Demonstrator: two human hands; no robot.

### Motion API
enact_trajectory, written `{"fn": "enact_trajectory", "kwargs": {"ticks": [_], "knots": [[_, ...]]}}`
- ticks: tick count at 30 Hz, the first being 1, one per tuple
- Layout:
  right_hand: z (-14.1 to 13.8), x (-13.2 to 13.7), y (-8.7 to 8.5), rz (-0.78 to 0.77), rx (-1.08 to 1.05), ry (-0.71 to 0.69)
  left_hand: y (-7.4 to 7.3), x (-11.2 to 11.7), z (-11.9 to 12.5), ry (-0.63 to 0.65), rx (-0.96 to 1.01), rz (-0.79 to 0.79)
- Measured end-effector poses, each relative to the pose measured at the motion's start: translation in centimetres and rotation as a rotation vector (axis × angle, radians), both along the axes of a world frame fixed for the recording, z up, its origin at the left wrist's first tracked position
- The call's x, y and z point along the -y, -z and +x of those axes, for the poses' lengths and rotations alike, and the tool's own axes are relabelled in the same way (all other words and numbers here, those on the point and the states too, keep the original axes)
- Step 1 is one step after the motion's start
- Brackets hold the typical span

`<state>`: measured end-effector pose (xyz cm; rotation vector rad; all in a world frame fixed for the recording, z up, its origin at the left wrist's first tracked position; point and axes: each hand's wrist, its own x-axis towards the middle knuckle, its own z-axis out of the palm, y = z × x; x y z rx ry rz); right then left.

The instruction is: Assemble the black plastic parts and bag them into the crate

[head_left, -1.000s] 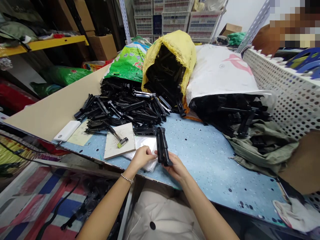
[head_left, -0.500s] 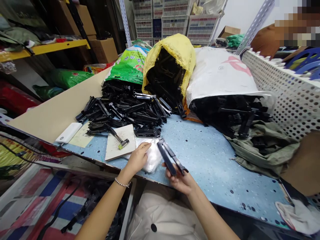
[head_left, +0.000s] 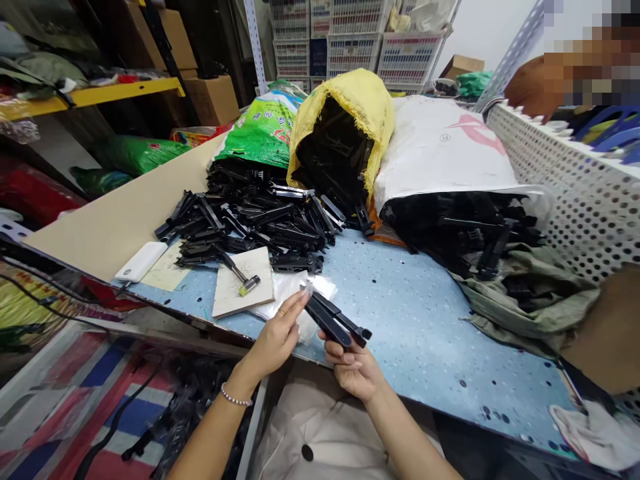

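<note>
Black part (head_left: pixel 326 321) swung leftward, long axis toward left hand (head_left: pixel 274 339), seemingly touching

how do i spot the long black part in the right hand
Find the speckled light-blue tabletop, then the bare right hand at its near edge. That hand grips the long black two-barred part; unlike the black parts heaped beyond, this one is held up.

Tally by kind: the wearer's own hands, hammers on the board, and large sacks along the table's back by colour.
Left hand and right hand: 2
Hammer: 1
Green sack: 1
Yellow sack: 1
White sack: 1
Total: 6
</note>
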<state>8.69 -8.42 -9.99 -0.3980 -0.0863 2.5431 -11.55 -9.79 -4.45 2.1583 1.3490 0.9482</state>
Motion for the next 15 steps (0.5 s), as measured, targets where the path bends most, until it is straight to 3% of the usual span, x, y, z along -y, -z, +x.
{"fn": "enact_trajectory", "kwargs": {"ticks": [2,4,6,9,10,13,15], "knots": [[0.0,0.1,0.0,0.015,0.003,-0.004,0.3,0.1,0.5,0.044,-0.007,0.045],[-0.4,-0.1,0.0,0.110,0.186,0.045,0.4,0.7,1.7,0.168,-0.023,0.053],[-0.9,-0.1,-0.5,0.299,0.519,0.158,0.0,1.7,2.9,0.264,-0.041,0.023],[-1.2,0.8,-2.6,0.678,0.952,0.241,-2.1,3.3,3.2,0.257,-0.054,-0.080],[-1.2,1.2,-3.5,0.810,0.976,0.189,-3.1,3.9,2.7,0.232,-0.050,-0.122],[-1.2,1.2,-6.1,1.125,0.759,-0.149,-5.6,6.2,-0.6,0.131,-0.063,-0.300],[-1.7,-0.7,-6.8,1.276,0.787,-0.194,-5.5,8.2,-3.3,0.022,-0.138,-0.511]]}}
